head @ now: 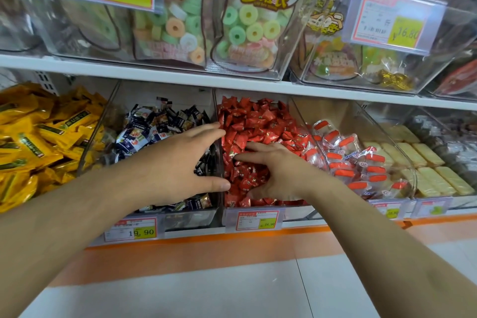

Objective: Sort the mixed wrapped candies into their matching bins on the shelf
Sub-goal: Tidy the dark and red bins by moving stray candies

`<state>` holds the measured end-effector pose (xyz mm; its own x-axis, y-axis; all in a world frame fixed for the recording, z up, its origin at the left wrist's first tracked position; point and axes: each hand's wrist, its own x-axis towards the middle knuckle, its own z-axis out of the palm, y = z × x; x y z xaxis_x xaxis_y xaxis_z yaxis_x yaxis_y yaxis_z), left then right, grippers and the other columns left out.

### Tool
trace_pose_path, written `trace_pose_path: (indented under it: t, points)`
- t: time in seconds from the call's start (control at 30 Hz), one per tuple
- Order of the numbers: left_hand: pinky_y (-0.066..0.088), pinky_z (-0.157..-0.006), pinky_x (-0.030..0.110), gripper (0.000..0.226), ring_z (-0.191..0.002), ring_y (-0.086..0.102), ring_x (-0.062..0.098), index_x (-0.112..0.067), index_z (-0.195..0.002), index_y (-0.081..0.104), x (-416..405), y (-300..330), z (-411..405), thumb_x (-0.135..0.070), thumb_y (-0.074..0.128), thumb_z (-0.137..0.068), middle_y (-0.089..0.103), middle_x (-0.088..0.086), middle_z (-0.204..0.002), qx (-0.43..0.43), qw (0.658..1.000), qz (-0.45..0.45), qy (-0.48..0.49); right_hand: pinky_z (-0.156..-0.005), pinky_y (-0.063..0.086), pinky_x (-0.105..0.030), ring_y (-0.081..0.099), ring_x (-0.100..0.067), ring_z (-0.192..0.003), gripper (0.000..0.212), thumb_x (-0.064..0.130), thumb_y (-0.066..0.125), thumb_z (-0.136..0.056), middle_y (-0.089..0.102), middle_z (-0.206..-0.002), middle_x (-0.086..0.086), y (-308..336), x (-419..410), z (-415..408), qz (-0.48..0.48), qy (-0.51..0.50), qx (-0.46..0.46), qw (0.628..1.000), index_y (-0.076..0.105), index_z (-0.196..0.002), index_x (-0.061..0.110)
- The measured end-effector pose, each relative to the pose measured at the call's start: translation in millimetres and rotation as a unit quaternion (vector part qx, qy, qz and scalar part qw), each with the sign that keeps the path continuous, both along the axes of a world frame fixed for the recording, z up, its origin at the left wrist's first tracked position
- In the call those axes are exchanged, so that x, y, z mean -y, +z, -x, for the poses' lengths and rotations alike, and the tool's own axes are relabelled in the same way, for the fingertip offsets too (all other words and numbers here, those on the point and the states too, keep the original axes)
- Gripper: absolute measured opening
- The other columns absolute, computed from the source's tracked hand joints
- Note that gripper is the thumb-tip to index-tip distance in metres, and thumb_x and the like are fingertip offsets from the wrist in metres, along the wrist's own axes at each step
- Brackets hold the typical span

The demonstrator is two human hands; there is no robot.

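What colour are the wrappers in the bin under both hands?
Red, with small printed marks: the red wrapped candies, clearest in the head view.

Head view, close, down at shelf

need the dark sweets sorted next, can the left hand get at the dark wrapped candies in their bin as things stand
Probably yes. The left hand already hangs open over the dark wrapped candies, whose bin is open on top, with nothing between them. The right hand is in the red candies next door, out of the way.
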<state>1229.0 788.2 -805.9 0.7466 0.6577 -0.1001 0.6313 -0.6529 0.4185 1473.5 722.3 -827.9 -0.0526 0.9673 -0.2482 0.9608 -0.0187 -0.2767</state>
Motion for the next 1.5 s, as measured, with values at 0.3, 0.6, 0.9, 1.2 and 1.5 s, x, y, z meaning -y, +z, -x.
trace_pose_path:
  t: [0.3,0.6,0.9,1.2,1.5]
  points:
    - [0.030,-0.118,0.028,0.105,-0.147,0.029,-0.001,-0.048,-0.160,0.002,-1,-2,0,-0.080,0.061,-0.079,-0.012,-0.035,-0.164,-0.002,1.000,0.001,-0.001,-0.127,0.017,-0.040,0.010,-0.013,-0.155,0.100,0.042,0.091,-0.074,0.014,-0.169,0.018,5,-1,-4,-0.015,-0.012,-0.039,0.999,0.034,-0.155,0.049]
    - [0.027,-0.117,0.027,0.104,-0.147,0.028,-0.001,-0.049,-0.160,0.001,0,-1,0,-0.079,0.061,-0.080,-0.013,-0.035,-0.164,-0.006,1.000,0.001,0.000,-0.127,0.015,-0.037,0.011,-0.012,-0.155,0.101,0.036,0.089,-0.077,0.012,-0.169,0.019,8,1,-5,-0.030,-0.016,-0.059,0.998,0.029,-0.157,0.048]
    - [0.028,-0.117,0.027,0.105,-0.147,0.028,0.000,-0.050,-0.160,0.000,0,1,0,-0.079,0.061,-0.080,-0.015,-0.038,-0.162,-0.009,1.000,0.012,0.003,-0.125,0.024,-0.030,0.025,-0.001,-0.150,0.084,0.023,0.086,-0.082,0.029,-0.163,0.023,13,5,-4,-0.033,-0.008,-0.101,0.994,0.044,-0.150,0.048]
    - [0.029,-0.121,0.031,0.105,-0.151,0.023,0.003,-0.048,-0.160,0.000,2,3,-2,-0.080,0.059,-0.079,-0.016,-0.036,-0.163,-0.017,1.000,0.010,0.003,-0.119,0.034,-0.034,0.039,-0.013,-0.142,0.064,0.030,0.080,-0.083,0.048,-0.150,0.012,29,20,-4,-0.185,-0.015,-0.015,0.982,0.056,-0.142,0.036]
    - [0.025,-0.122,0.031,0.106,-0.153,0.015,0.003,-0.048,-0.160,-0.003,2,1,-2,-0.081,0.057,-0.079,-0.018,-0.036,-0.162,-0.017,1.000,0.004,0.005,-0.126,0.013,-0.043,-0.010,-0.017,-0.158,0.110,0.054,0.076,-0.084,-0.019,-0.169,0.014,0,12,24,0.027,-0.093,-0.107,0.989,-0.005,-0.158,0.055]
